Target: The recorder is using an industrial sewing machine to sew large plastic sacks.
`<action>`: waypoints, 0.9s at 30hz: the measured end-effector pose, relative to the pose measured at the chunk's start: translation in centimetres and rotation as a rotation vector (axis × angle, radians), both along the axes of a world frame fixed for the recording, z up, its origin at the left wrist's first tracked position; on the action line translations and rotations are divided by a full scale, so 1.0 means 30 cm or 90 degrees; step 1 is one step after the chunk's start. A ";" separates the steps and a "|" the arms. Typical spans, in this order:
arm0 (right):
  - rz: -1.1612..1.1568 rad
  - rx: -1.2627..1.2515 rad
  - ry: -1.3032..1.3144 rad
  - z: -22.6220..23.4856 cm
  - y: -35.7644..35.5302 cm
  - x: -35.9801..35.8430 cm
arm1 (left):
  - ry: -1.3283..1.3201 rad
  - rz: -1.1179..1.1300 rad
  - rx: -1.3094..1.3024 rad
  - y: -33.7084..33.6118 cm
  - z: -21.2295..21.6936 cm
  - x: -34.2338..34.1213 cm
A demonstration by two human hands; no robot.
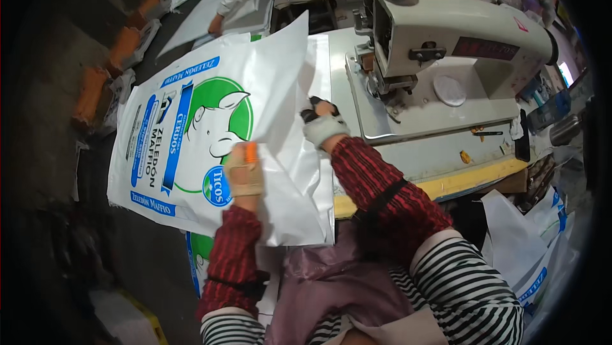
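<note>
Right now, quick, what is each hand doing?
Left hand: lies flat and open on the white printed sack.
Right hand: closed, pinching the sack's folded edge near the sewing machine.

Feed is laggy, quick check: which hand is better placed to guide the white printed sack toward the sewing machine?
Probably the right hand: it rests on the white printed sack's edge next to the sewing machine. The left hand lies flat farther from the machine, on the sack's middle.
</note>
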State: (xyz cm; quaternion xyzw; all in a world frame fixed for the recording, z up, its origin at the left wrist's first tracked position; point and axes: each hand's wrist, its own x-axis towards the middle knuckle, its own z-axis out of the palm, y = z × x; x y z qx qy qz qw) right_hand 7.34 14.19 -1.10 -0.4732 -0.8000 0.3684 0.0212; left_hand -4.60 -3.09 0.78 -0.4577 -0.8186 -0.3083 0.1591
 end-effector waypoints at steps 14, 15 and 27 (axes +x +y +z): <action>0.160 0.237 0.454 0.064 -0.363 0.491 | -0.616 -0.189 0.030 0.258 0.419 -0.012; 0.210 0.217 0.403 0.092 -0.369 0.562 | -0.894 -0.188 0.400 0.284 0.433 -0.042; 0.033 -0.069 0.577 0.125 -0.474 0.704 | -0.333 -0.486 0.409 0.387 0.533 0.149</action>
